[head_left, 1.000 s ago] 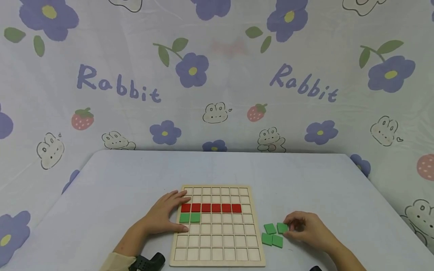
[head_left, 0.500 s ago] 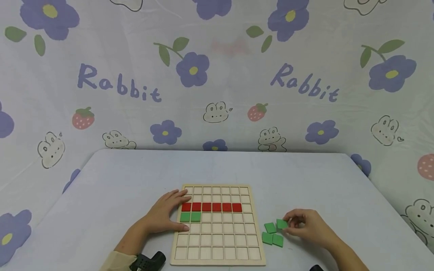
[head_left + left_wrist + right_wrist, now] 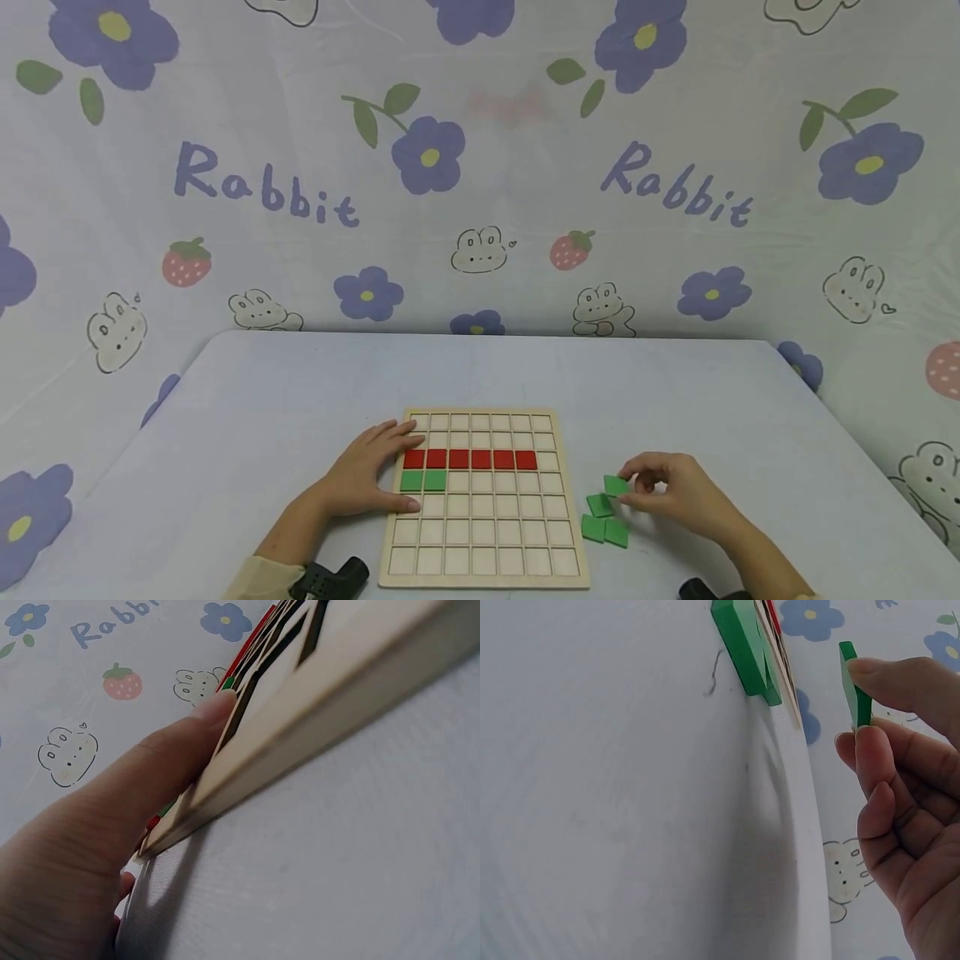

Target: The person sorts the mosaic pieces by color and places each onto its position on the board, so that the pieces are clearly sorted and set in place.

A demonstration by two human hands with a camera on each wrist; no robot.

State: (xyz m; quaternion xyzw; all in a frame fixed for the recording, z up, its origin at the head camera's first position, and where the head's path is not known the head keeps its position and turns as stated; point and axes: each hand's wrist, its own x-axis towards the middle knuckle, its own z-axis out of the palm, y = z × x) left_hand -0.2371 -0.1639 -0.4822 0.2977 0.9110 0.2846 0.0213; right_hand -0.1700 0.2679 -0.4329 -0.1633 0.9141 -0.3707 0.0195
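Observation:
A wooden grid board (image 3: 483,582) lies on the white table. My left hand (image 3: 358,475) rests on its left edge, fingers spread over the upper squares and thumb (image 3: 214,712) lower down on the rim. Across the third row runs a line of several red square tiles (image 3: 481,459); two green tiles (image 3: 423,481) sit at the left end of the row below. To the right of the board, my right hand (image 3: 678,493) pinches a green square tile (image 3: 855,686) between thumb and fingers, raised off the table. Three loose green tiles (image 3: 593,528) lie just left of and below that hand.
The white table (image 3: 300,375) reaches back to a hanging cloth (image 3: 480,192) printed with flowers, rabbits and strawberries. A black wrist device (image 3: 330,578) is on the left wrist, and another dark device (image 3: 697,588) shows by the right wrist.
My right hand has lifted the pinched green tile from the table and moved it slightly up and left. My left hand stays on the board's edge.

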